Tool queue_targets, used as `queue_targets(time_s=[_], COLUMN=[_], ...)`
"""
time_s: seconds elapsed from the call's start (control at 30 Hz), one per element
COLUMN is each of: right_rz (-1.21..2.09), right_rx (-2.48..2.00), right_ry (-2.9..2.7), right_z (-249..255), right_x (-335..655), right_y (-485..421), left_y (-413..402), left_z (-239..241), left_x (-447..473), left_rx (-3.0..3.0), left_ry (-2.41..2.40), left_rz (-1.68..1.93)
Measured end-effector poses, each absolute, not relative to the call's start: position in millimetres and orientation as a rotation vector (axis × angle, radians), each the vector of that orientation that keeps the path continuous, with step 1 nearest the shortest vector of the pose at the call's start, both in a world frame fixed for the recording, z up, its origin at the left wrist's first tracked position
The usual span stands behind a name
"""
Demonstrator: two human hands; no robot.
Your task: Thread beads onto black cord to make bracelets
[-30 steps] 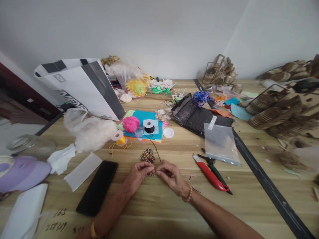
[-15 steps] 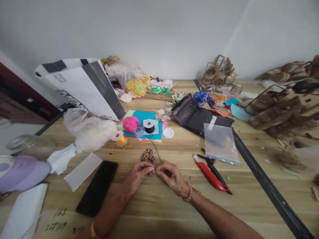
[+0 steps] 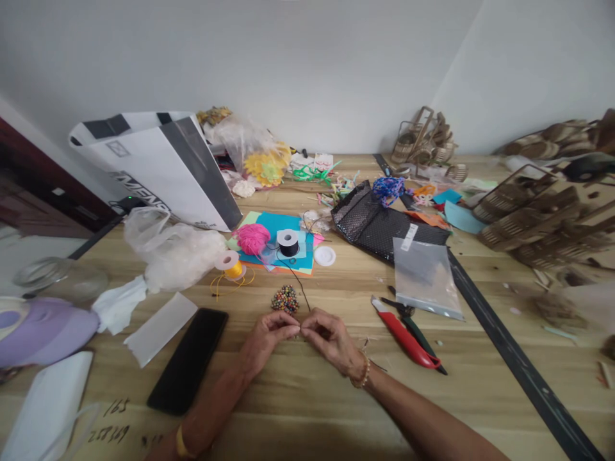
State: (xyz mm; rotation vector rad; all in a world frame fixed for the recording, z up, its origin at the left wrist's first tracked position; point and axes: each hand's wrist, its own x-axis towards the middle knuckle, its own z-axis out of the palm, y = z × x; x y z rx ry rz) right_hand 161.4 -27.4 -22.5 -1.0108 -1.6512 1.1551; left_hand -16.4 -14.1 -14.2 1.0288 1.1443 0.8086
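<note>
Because the fingertips meet over the work, whatever lies between them is too small to make out. Small specks, possibly beads, show just below. The lower end of the black cord (image 3: pixel 302 291) passes out of sight at the right hand (image 3: pixel 331 339); whether that hand grips it cannot be determined. Both forearms are cut off by the lower edge, the purple object (image 3: pixel 52 333) by the left edge.

The bead pile (image 3: pixel 285 299) sits on the wooden tabletop (image 3: pixel 288 410), just beyond the left hand (image 3: pixel 266 334). Farther back, the black-cord spool (image 3: pixel 287 248) stands upright on coloured sheets (image 3: pixel 283 223), beside a pink yarn ball (image 3: pixel 253 239). A yellow-cord spool (image 3: pixel 232 266) is near the sheets on the left, and a white disc (image 3: pixel 325 256) is on the right. The dark phone (image 3: pixel 188 362) lies left of the left hand. Right of the right hand, a red-handled tool (image 3: pixel 406 336) partly covers a green-handled tool (image 3: pixel 417 331); a clear plastic bag (image 3: pixel 427 275) overlaps the black pouch (image 3: pixel 384 230) behind them.

Left hand: thumb and forefinger pressed together at the tips, pointing right. Right hand: thumb and forefinger likewise closed, fingers curled, tips meeting or nearly meeting those of the left.
</note>
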Motion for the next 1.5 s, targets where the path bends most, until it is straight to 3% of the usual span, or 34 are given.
queue_targets(time_s=[1.2, 1.5], right_rz=[1.138, 1.262], right_rx=[-1.007, -1.03], right_ry=[-1.633, -1.546], right_z=[-22.5, -25.7], right_x=[161.5, 161.3], right_y=[-26.1, -26.9], left_y=[-12.3, -12.6], left_z=[-5.6, -6.3], left_x=[-16.8, -16.6], left_rx=[0.997, 0.989], left_ry=[1.246, 1.218], left_rz=[0.814, 0.794])
